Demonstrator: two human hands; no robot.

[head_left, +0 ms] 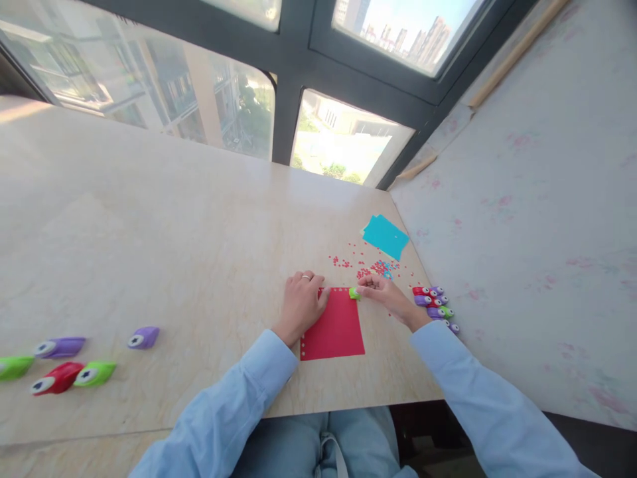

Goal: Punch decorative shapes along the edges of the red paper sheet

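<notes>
A red paper sheet (334,328) lies flat on the beige table (164,252), with small holes punched along its left and top edges. My left hand (301,304) presses down on the sheet's upper left corner, fingers curled. My right hand (385,295) grips a small green paper punch (353,293) at the sheet's upper right corner. Tiny red and blue paper dots (371,267) are scattered just beyond the sheet.
Several small punches (435,303) cluster right of my right hand near the table edge. More punches in purple (143,337), red (57,379) and green (94,374) lie far left. Blue paper sheets (385,236) rest at the back right. Windows stand behind the table.
</notes>
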